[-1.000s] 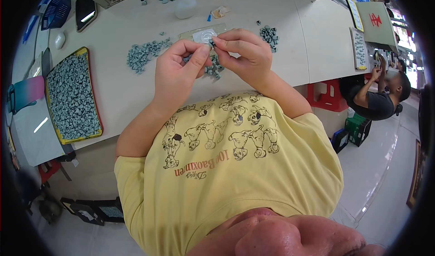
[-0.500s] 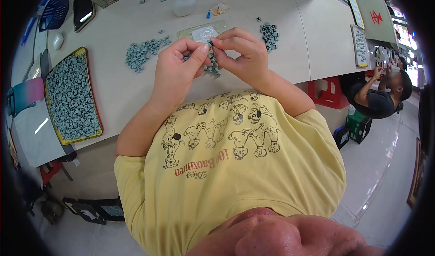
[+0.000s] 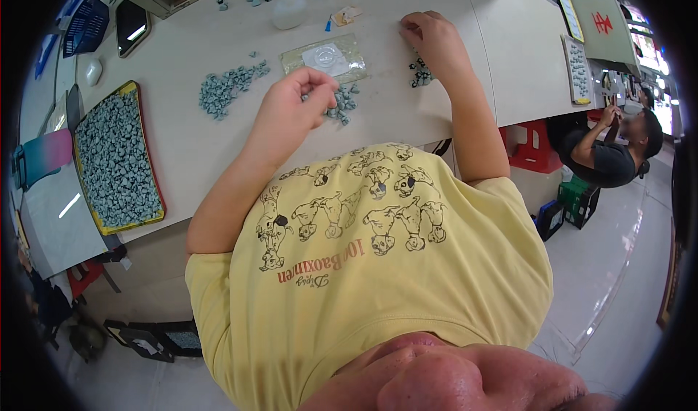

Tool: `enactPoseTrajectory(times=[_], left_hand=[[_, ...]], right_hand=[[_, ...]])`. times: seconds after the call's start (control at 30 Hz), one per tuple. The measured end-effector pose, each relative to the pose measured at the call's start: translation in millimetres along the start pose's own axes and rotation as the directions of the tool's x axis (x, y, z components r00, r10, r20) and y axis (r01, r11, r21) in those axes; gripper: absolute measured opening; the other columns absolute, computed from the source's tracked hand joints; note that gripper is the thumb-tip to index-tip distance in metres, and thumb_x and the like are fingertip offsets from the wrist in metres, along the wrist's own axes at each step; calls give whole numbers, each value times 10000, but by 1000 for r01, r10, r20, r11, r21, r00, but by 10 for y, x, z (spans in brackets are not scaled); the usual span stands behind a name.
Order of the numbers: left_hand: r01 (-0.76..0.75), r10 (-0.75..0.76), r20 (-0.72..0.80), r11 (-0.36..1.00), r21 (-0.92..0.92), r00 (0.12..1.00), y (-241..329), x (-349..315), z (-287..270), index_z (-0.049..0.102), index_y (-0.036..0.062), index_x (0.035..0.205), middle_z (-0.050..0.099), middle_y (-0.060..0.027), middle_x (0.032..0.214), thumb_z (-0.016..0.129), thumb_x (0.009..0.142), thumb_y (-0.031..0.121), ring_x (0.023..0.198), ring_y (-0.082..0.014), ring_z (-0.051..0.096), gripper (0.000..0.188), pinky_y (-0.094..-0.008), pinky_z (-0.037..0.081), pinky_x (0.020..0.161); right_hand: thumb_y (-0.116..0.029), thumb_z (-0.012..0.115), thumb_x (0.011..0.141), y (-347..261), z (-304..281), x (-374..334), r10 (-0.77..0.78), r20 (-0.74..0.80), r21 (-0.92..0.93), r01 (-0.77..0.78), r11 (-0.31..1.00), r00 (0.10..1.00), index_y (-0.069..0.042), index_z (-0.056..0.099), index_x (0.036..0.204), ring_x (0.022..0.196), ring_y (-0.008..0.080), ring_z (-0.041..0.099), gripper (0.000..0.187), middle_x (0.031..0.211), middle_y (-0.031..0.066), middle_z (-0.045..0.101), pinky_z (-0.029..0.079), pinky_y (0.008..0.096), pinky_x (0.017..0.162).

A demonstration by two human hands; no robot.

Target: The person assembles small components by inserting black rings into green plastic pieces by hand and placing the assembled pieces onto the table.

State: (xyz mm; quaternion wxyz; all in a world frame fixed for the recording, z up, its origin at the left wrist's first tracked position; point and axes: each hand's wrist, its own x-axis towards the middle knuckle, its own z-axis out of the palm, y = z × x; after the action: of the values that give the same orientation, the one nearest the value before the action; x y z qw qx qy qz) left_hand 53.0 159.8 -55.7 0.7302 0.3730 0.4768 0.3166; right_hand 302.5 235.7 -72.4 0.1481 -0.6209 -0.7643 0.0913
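My left hand (image 3: pixel 294 106) is over the table with its fingers curled and thumb drawn in. Beside its fingertips lies a small heap of grey-green stone-like pieces (image 3: pixel 343 109); whatever the fingers hold is hidden. Out to the right, my right hand (image 3: pixel 440 44) reaches over a pile of darker pieces (image 3: pixel 420 74), partly covering it. Its fingers are bent together, and I cannot make out anything between them. Between the hands lies a flat clear packet (image 3: pixel 352 58) with a white label (image 3: pixel 325 61). A wider spread of grey-green pieces (image 3: pixel 225 91) is left of my left hand.
A yellow-rimmed tray (image 3: pixel 109 229) full of pieces stands at the left. Farther back are a phone (image 3: pixel 134 26), a blue basket (image 3: pixel 87 24), a translucent white lump (image 3: pixel 289 11) and a small blue-tipped item (image 3: pixel 329 24). Another person (image 3: pixel 611 153) sits far right near a red stool (image 3: pixel 534 149).
My hands have come apart. The right has moved right and away, over the darker pile, uncovering the packet. The left stays near the small heap.
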Motion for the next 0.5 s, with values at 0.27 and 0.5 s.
enactPoseTrajectory(times=[0.27, 0.5], left_hand=[[-103, 94, -43, 930, -353, 995, 65, 20, 111, 447, -23, 1025, 541, -106, 922, 396, 870, 2, 592, -66, 390, 165, -197, 371, 544], [-84, 84, -17, 921, -380, 996, 57, 32, 75, 517, -16, 978, 532, -38, 802, 401, 946, 137, 557, -45, 354, 195, -179, 288, 458]], right_hand=[[-112, 607, 776, 42, -39, -25, 6, 45, 104, -11, 995, 999, -18, 629, 921, 804, 258, 585, 174, 854, 117, 615, 472, 329, 721], [-112, 615, 781, 103, -83, -37, -8, 80, 108, -1, 994, 997, -26, 620, 941, 793, 253, 574, 182, 894, 112, 601, 469, 324, 712]])
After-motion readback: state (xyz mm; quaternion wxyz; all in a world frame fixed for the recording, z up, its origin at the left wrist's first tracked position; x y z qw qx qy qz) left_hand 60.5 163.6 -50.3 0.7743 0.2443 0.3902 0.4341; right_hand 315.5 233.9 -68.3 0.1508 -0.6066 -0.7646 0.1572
